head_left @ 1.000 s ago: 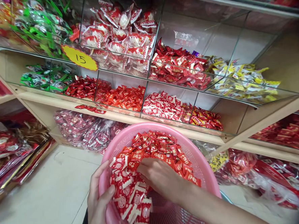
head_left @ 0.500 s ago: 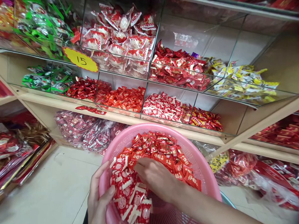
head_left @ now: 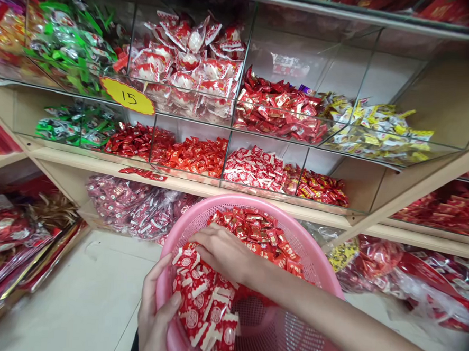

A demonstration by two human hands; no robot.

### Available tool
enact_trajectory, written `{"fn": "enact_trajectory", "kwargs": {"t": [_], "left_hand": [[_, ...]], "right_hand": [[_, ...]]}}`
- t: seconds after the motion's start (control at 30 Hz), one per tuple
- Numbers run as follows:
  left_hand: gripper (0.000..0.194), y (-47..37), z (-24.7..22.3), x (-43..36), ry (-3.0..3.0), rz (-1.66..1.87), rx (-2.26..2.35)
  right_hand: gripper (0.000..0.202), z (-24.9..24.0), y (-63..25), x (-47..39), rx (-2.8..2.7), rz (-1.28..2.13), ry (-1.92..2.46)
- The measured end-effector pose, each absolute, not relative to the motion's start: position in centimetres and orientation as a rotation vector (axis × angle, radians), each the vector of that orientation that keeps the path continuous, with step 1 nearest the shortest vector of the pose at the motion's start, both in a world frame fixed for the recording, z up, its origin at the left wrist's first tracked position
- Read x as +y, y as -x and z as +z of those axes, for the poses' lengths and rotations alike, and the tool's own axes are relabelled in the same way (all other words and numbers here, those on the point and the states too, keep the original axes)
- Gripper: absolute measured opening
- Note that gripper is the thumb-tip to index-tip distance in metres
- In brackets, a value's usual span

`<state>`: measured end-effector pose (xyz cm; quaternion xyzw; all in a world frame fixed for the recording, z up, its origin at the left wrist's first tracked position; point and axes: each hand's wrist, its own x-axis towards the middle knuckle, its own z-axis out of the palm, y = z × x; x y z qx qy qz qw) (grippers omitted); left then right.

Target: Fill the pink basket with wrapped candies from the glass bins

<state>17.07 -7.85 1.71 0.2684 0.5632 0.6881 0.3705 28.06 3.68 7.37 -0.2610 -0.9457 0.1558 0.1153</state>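
Observation:
A pink perforated basket (head_left: 313, 254) holds red-and-white wrapped candies (head_left: 199, 300) at its left, with orange-red and darker red candies (head_left: 251, 224) toward the back. Its bottom right shows bare mesh. My left hand (head_left: 157, 311) grips the basket's left rim, thumb on the inner side and fingers outside. Reaching in from the right, my right hand (head_left: 218, 248) lies over the candies near the left wall, its fingers curled down. Its fingertips are hidden, so what they hold, if anything, cannot be made out.
Behind the basket stands a shelf (head_left: 257, 195) with clear compartments of wrapped candies and a yellow tag (head_left: 128, 96) reading 15. Bagged candies (head_left: 117, 200) lie under it. More packages (head_left: 8, 236) are at the left, above a tiled floor (head_left: 80, 288).
My right hand has moved left and toward the back of the basket, covering some orange-red candies. My left hand keeps its hold on the rim.

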Motion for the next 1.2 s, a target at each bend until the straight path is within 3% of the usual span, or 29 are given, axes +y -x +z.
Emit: {"fn": "enact_trajectory", "kwargs": {"t": [0.3, 0.6, 1.2], "left_hand": [[0.049, -17.3, 1.7, -7.9, -0.679, 1.79, 1.414], [0.051, -17.1, 1.3, -8.0, -0.663, 1.78, 1.416], [0.054, -17.0, 1.7, -8.0, -0.631, 1.735, 1.407]], "right_hand": [[0.022, 6.1, -24.8, 3.9, -2.941, 0.399, 0.775], [0.013, 6.4, -25.3, 5.6, -2.747, 0.899, 0.731], [0.021, 6.7, -25.8, 4.8, -2.625, 1.001, 0.787]]}}
